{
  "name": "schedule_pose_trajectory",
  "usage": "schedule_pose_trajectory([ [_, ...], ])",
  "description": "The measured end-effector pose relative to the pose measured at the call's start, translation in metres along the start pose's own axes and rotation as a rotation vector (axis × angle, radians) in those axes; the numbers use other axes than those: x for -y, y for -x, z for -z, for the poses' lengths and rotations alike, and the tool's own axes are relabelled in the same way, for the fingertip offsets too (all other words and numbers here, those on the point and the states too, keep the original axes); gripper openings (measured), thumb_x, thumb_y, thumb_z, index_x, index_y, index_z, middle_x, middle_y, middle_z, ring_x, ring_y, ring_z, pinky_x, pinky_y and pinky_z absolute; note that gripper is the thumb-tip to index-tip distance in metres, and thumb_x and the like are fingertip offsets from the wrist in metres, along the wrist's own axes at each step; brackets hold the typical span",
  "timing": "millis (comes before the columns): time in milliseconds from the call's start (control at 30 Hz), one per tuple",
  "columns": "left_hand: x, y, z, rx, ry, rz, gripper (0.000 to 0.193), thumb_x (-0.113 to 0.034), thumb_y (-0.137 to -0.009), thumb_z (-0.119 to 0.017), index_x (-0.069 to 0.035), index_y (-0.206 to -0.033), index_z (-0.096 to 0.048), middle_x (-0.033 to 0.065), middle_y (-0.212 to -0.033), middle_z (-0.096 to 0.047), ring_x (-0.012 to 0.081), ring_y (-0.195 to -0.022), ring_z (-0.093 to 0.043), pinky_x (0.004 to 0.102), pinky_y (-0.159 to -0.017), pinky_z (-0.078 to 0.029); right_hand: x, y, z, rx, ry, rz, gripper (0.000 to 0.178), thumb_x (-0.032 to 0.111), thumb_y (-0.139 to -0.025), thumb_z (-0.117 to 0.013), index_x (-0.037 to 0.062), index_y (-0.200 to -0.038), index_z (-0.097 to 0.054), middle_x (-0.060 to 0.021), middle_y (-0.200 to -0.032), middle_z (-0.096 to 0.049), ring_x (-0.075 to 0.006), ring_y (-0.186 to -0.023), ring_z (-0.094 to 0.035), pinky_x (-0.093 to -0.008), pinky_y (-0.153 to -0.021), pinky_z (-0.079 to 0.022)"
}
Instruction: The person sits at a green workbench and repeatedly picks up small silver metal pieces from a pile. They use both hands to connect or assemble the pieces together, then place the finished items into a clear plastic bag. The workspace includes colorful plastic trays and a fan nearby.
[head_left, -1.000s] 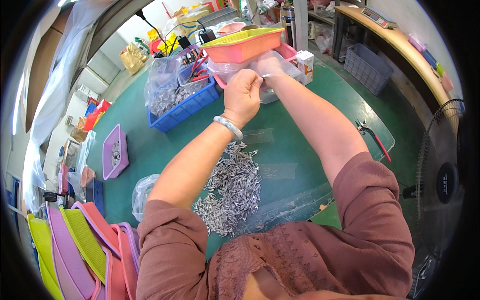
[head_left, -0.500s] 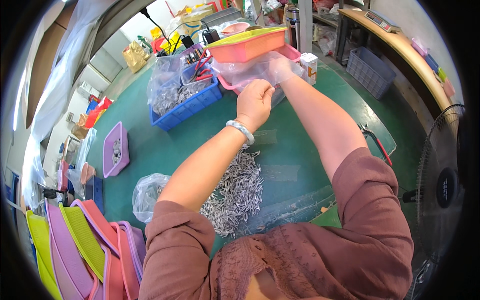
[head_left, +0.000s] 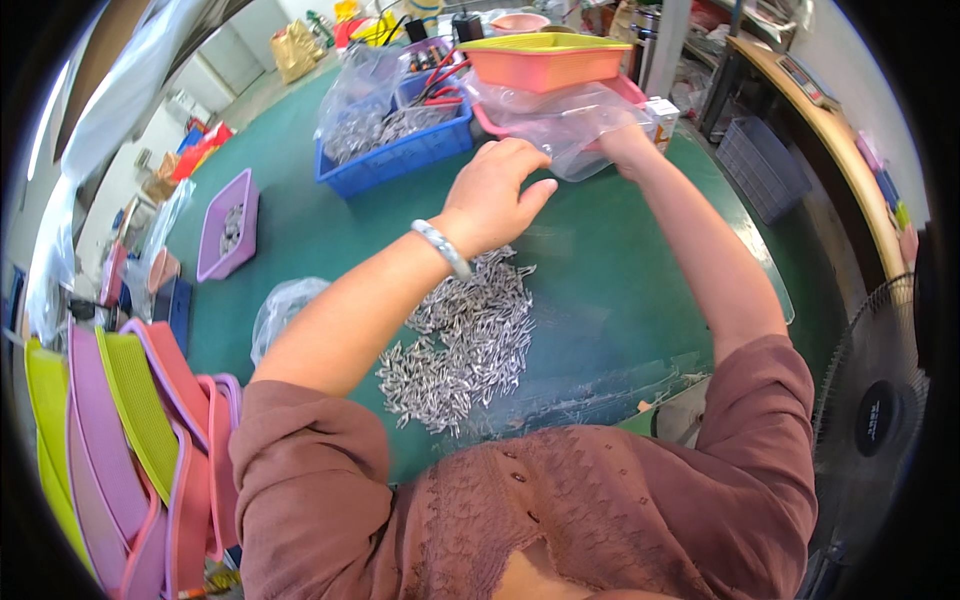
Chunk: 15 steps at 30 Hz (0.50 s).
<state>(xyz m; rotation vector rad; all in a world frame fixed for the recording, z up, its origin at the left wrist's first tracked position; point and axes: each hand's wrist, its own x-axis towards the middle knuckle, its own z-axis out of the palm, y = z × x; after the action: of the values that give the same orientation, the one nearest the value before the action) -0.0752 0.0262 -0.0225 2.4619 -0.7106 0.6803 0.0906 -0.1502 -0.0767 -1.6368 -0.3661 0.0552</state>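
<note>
Green desk (head_left: 620,290), head view, mid-frame. Metal pieces (head_left: 475,345), heaped, centre. Blue bin (head_left: 398,162), upper left of centre. Clear bag (head_left: 555,112), upper centre, below orange tray (head_left: 545,72). Hands, two: left hand (head_left: 500,190), centre, loosely open, visibly empty, near bag; right hand (head_left: 628,150), upper right of centre, at bag, partly hidden, grip cannot be told.

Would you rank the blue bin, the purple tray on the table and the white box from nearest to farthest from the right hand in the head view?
From the right hand:
1. White box, just beyond, to its right.
2. Blue bin, to its left.
3. Purple tray, farther left.
</note>
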Motion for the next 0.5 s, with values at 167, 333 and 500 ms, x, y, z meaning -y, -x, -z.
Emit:
schedule_pose_trajectory([
  [167, -0.001, 0.057, 0.056, 0.008, -0.082, 0.075, 0.017, -0.015, -0.077, -0.062, -0.003, -0.088, -0.06, 0.012, -0.09, -0.06, 0.0302, -0.087, -0.056, 0.0367, -0.077, -0.044, 0.036, 0.045, 0.025, 0.13, 0.557, 0.084, 0.028, 0.008, -0.081, -0.051, -0.0061, -0.105, -0.056, -0.0083, -0.093, -0.061, -0.0143, -0.082, -0.056, -0.0263, -0.075, -0.043],
  [333, -0.012, 0.102, 0.104, -0.064, -0.038, 0.317, 0.014, -0.011, -0.079, -0.061, -0.002, -0.089, -0.062, 0.0064, -0.087, -0.06, 0.0155, -0.079, -0.057, 0.0263, -0.069, -0.045, 0.034, 0.058, 0.038, 0.207, 0.554, 0.168, 0.028, 0.008, -0.082, -0.054, -0.0022, -0.108, -0.056, -0.0095, -0.096, -0.062, -0.0161, -0.087, -0.057, -0.0285, -0.079, -0.044],
  [500, -0.035, 0.134, 0.132, -0.15, 0.001, 0.425, 0.013, -0.01, -0.081, -0.059, -0.002, -0.091, -0.062, 0.0043, -0.089, -0.06, 0.0116, -0.077, -0.054, 0.0242, -0.069, -0.043, 0.043, 0.069, 0.036, 0.246, 0.696, 0.201, 0.028, 0.009, -0.082, -0.052, -0.0023, -0.108, -0.057, -0.0114, -0.097, -0.062, -0.0176, -0.088, -0.058, -0.0294, -0.079, -0.045],
])
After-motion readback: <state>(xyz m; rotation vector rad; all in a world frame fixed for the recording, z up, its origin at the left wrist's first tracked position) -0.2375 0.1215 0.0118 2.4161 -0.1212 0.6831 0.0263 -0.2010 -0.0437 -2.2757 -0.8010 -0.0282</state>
